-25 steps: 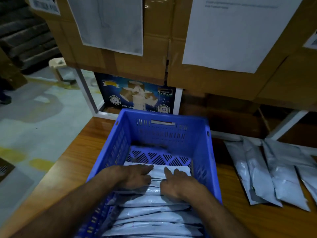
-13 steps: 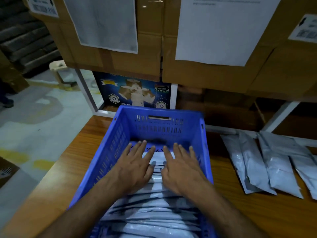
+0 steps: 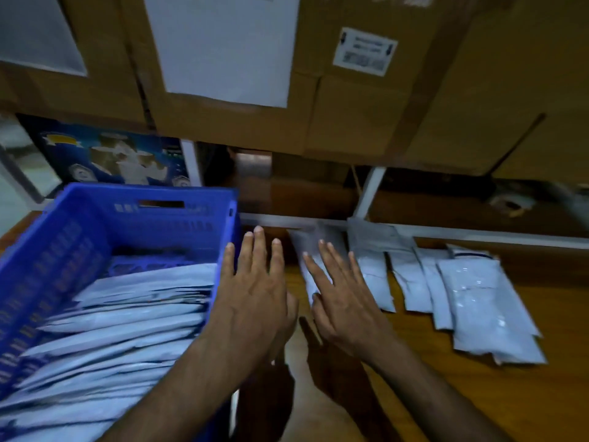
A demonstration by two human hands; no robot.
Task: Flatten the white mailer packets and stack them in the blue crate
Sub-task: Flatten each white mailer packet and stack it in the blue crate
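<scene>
blue crate (image 3: 79, 224), white mailer packets (image 3: 478, 301)

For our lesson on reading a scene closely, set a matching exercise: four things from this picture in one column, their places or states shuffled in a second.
Things:
1. blue crate
2. right hand
3. loose packets
4. paper sheet

Places or states:
A. fixed to a cardboard box
B. lying in a row on the wooden table
C. holding stacked white mailers
D. fingers spread over the leftmost loose packet

Pairs: 1-C, 2-D, 3-B, 4-A
</scene>
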